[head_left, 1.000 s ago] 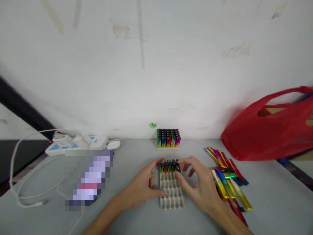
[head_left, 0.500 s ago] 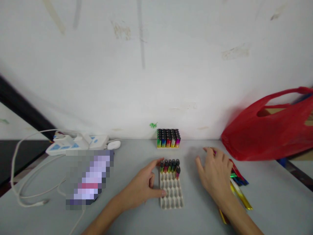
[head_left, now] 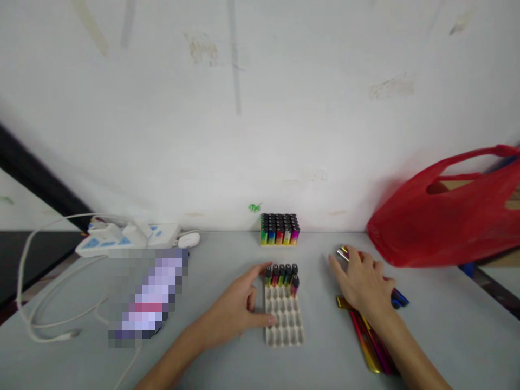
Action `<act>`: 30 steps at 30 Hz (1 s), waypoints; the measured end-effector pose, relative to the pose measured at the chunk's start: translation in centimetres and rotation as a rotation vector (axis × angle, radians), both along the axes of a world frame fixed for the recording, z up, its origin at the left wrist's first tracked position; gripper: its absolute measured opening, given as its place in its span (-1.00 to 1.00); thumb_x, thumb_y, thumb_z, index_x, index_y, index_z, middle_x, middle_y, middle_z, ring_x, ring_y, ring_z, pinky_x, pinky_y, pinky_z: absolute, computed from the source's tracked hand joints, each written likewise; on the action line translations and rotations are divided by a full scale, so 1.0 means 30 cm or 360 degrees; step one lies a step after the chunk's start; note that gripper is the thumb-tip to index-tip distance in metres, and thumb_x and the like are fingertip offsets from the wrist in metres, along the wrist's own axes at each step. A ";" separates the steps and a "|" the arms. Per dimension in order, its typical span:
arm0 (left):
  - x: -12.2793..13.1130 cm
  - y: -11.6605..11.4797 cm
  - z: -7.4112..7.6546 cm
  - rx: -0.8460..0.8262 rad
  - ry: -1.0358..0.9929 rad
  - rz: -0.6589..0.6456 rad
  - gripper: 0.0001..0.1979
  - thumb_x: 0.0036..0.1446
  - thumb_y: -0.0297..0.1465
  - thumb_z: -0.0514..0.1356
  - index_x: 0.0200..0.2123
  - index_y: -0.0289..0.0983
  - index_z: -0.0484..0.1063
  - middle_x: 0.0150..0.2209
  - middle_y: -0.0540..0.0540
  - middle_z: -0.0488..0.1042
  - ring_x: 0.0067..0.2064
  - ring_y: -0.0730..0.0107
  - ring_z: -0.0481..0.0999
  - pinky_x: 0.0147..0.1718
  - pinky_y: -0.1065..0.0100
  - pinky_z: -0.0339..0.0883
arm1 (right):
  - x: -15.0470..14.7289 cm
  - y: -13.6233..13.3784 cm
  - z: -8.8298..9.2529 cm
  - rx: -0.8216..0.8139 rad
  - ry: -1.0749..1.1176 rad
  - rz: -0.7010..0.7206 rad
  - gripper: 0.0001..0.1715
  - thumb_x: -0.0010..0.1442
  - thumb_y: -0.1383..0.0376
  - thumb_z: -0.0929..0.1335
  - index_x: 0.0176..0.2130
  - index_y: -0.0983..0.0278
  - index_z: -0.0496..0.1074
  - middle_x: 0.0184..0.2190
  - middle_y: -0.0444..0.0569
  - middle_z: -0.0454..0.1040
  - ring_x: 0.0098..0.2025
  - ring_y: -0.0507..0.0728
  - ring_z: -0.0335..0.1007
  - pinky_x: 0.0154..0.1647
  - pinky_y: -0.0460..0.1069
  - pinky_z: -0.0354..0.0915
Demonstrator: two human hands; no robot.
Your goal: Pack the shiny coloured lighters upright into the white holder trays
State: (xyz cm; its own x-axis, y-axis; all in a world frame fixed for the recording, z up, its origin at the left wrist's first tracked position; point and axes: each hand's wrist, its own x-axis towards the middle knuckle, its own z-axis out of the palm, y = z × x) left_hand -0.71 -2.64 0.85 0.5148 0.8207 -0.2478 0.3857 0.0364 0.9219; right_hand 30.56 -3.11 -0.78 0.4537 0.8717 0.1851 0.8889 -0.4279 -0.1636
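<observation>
pale tray [head_left: 284, 319] w/ 6 blk-topped multicol. pcs [head_left: 281, 275]; l hand [head_left: 233, 311] spread against it, r hand [head_left: 363, 284] grip unclear.

1. Left hand [head_left: 232, 313]: thumb on left edge of pale tray [head_left: 285, 318], index fingertip at far left corner.
2. Six black-topped cylinders [head_left: 281, 275] in tray, between hands.
3. Right hand [head_left: 363, 283] over shiny strips [head_left: 368, 351]; grip hidden.
4. Packed block [head_left: 280, 234] beyond both hands.
5. Red bag [head_left: 439, 219] beyond right hand.

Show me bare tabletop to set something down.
Between the white case and the battery block; between the tray and the shiny strips. Crowded: right, where the right hand covers some strips near the red bag; left, around the cables and power strip.
</observation>
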 end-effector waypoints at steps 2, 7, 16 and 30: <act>-0.001 0.001 0.000 0.0004 0.0016 -0.0001 0.12 0.05 -0.31 0.56 0.57 -0.22 0.11 -0.46 0.22 0.21 -0.45 0.45 0.20 -0.46 0.40 0.04 | -0.024 -0.007 0.000 -0.0005 -0.0020 0.0066 -0.24 0.51 -0.17 0.19 0.36 0.26 0.42 0.24 0.39 0.47 0.21 0.65 0.41 0.08 0.56 0.33; -0.003 0.001 0.001 -0.0009 0.0003 -0.0002 0.11 0.07 -0.31 0.56 0.57 -0.25 0.10 -0.46 0.23 0.19 -0.45 0.45 0.19 -0.47 0.41 0.02 | -0.087 -0.029 -0.002 0.0033 -0.0065 0.0255 -0.33 0.52 -0.09 0.25 0.35 0.26 0.41 0.22 0.38 0.49 0.20 0.60 0.42 0.07 0.49 0.36; 0.000 0.000 -0.004 0.0006 -0.0018 -0.0007 0.10 0.04 -0.30 0.57 0.56 -0.23 0.13 -0.48 0.23 0.20 -0.46 0.45 0.20 -0.48 0.41 0.04 | -0.154 -0.059 -0.016 0.0146 -0.0031 0.0477 -0.44 0.54 0.02 0.27 0.34 0.22 0.42 0.28 0.34 0.47 0.21 0.55 0.43 0.15 0.43 0.33; 0.018 -0.131 0.211 0.0620 -0.0423 0.0684 -0.57 0.57 -0.05 0.10 0.30 -0.06 0.52 -0.09 -0.10 0.55 -0.38 0.35 0.36 -0.42 0.31 0.32 | -0.108 -0.036 -0.030 0.0261 0.0066 0.0467 -0.37 0.49 0.14 0.33 0.39 0.42 0.34 0.23 0.40 0.46 0.17 0.53 0.41 0.18 0.32 0.34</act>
